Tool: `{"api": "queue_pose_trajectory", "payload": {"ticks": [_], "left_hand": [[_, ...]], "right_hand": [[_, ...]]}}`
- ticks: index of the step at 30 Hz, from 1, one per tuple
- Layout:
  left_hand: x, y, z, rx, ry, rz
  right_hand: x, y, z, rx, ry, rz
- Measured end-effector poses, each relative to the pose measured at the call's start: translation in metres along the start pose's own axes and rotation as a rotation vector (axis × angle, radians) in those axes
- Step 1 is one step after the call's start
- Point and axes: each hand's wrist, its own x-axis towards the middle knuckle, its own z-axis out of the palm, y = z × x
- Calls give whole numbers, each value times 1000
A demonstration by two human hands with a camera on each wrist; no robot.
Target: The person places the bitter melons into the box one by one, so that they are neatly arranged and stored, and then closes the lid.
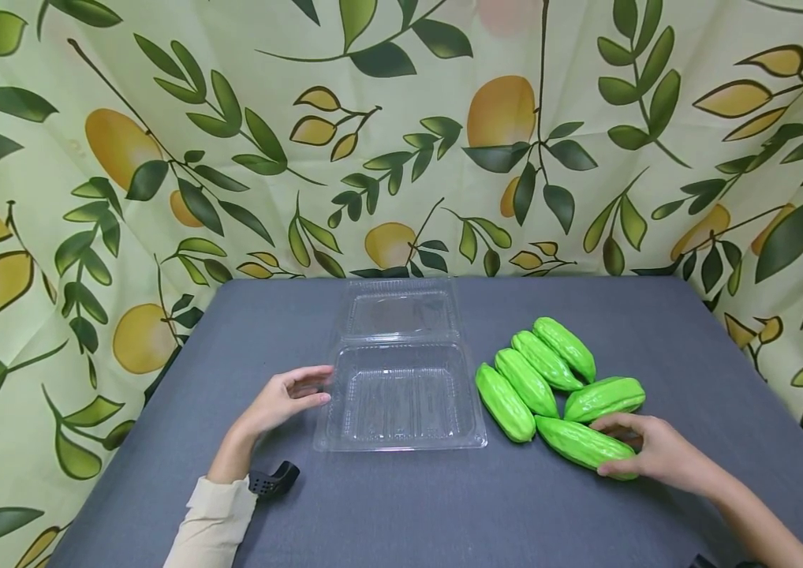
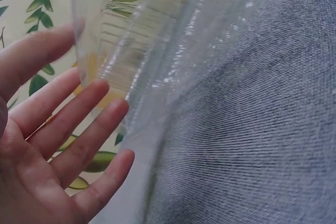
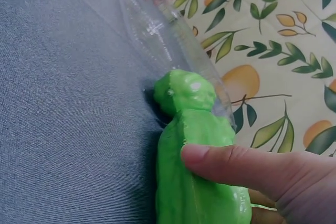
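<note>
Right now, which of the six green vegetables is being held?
The green vegetable lowest in the head view, gripped by the right hand; no hand grips the other five.

- A flat blue-grey woven cloth [image 1: 373,513] spread beneath the left hand [image 1: 284,402] and the right hand [image 1: 657,454]
- A creased cream fabric backdrop [image 1: 401,106] printed with green leaves [image 1: 226,101] and orange rounded fruits [image 1: 502,110], hanging beyond both hands
- A pinkish blur [image 1: 506,14] on it, high beyond the hands, perhaps another printed fruit

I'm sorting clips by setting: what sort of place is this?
Probably a staged indoor tabletop setup: a fruit-patterned cloth hangs behind a grey-covered table, which bears an open clear plastic container.
</note>
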Motion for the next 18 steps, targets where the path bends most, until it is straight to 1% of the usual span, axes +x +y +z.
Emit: {"api": "queue_pose_trajectory", "payload": {"ticks": [3, 8, 13, 18], "left_hand": [[1, 0, 1, 10, 10, -3], [1, 1, 3, 14, 16, -1], [5, 6, 7, -11, 6, 2], [8, 5, 10, -31, 9, 31]], "right_hand": [[0, 1, 2, 1, -8, -2], [0, 0, 0, 21, -23, -32], [-3, 1, -9, 69, -69, -2], [-2, 1, -18, 136, -82, 30]]}}
